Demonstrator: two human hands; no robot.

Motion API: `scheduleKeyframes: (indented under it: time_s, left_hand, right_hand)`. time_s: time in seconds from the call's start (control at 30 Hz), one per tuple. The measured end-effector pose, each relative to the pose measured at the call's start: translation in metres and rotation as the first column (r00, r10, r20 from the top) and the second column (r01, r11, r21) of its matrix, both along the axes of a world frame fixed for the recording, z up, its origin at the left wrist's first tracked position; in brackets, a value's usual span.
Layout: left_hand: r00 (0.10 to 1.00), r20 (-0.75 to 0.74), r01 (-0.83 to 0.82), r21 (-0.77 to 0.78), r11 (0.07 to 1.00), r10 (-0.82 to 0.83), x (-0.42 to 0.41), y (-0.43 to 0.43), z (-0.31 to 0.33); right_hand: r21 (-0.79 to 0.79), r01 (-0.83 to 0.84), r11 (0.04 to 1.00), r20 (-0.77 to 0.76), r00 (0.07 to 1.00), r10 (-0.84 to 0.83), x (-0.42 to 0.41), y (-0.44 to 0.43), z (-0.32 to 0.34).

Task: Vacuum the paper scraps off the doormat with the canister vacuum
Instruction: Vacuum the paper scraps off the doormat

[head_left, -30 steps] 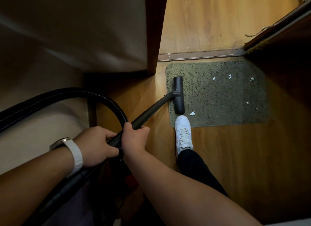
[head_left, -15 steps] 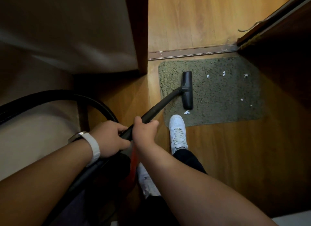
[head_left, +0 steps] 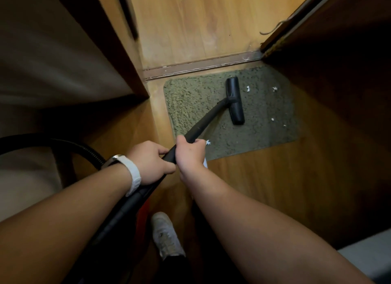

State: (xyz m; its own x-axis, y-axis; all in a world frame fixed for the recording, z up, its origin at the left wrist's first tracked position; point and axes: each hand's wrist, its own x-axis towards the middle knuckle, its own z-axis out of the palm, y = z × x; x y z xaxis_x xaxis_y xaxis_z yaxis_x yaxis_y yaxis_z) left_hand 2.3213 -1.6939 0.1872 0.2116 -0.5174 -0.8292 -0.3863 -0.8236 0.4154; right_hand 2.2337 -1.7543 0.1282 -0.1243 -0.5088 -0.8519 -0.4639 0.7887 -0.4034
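A grey-green doormat point(head_left: 190, 97) lies on the wooden floor below a door threshold. The black vacuum floor head point(head_left: 234, 100) rests on the mat's middle, joined to a black wand point(head_left: 203, 123). My right hand point(head_left: 190, 151) grips the wand; my left hand point(head_left: 149, 162), with a white watch band, grips it just behind. White paper scraps lie right of the head, such as one point(head_left: 248, 88) close by and another point(head_left: 274, 88) farther right. One scrap point(head_left: 208, 142) sits near the mat's front edge beside my right hand.
A black ribbed hose point(head_left: 69, 145) curves off to the left. A dark wooden panel point(head_left: 110, 40) stands at left and a dark door or cabinet side point(head_left: 338, 72) at right. A metal threshold strip point(head_left: 201, 65) borders the mat. My white shoe point(head_left: 167, 237) is below.
The floor head has slid rightward across the mat toward the scraps, and one scrap near it is gone. My hands and the view shifted forward.
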Motion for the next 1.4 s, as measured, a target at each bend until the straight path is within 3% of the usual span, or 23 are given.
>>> scheduleKeyframes:
  time_s: [0.77,1.2,1.4]
  left_hand:
    - [0.988,-0.082,0.127,-0.05,0.991,-0.131,-0.061,-0.147,-0.022]
    - [0.987,-0.02,0.16,-0.014,0.987,-0.16,-0.042,-0.119,-0.018]
    - [0.975,0.098,0.201,0.0,0.98,-0.2,-0.029,-0.089,-0.008]
  right_hand:
    - [-0.062,0.047,0.997,-0.058,0.997,-0.051,-0.062,-0.147,-0.024]
    - [0.01,0.06,0.998,0.006,0.998,-0.06,-0.045,-0.117,-0.013]
    - [0.039,0.023,0.999,0.01,1.0,-0.023,-0.03,-0.086,-0.003]
